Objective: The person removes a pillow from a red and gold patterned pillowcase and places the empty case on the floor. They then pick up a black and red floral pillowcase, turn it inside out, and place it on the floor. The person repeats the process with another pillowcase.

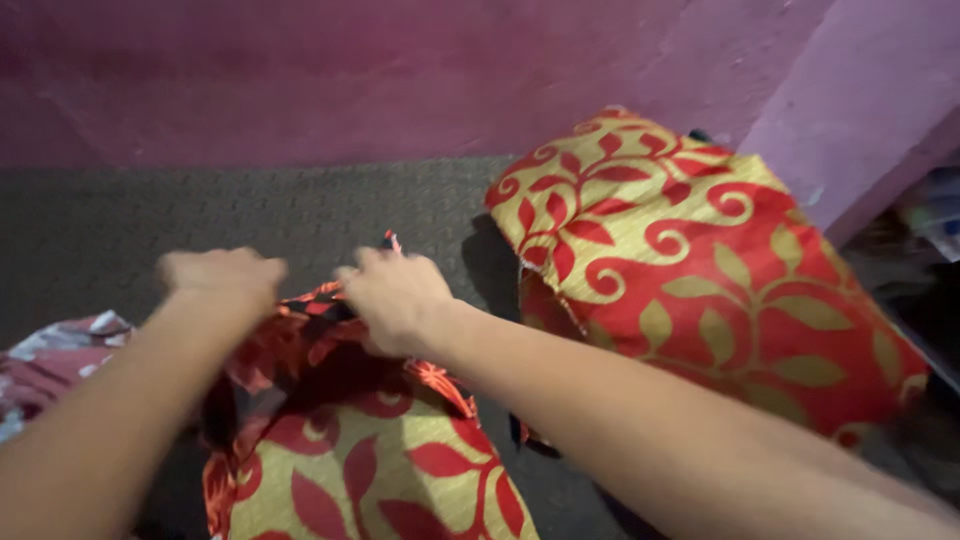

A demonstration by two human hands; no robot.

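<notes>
Gripping one red-and-gold cushion cover by its far edge, both hands' fingers clenched: left hand, right hand. The cover's long axis points toward the purple wall; one stuffed cushion lies to its right.

Dark grey mat under patterned cushions

A stuffed cushion in red and gold leaf-and-scroll fabric lies to the right on the dark grey textured floor, near the wall; a purple-pink wall rises behind it; a crumpled pink-and-white patterned cloth lies at the left edge; blurred clutter shows at far right.
</notes>
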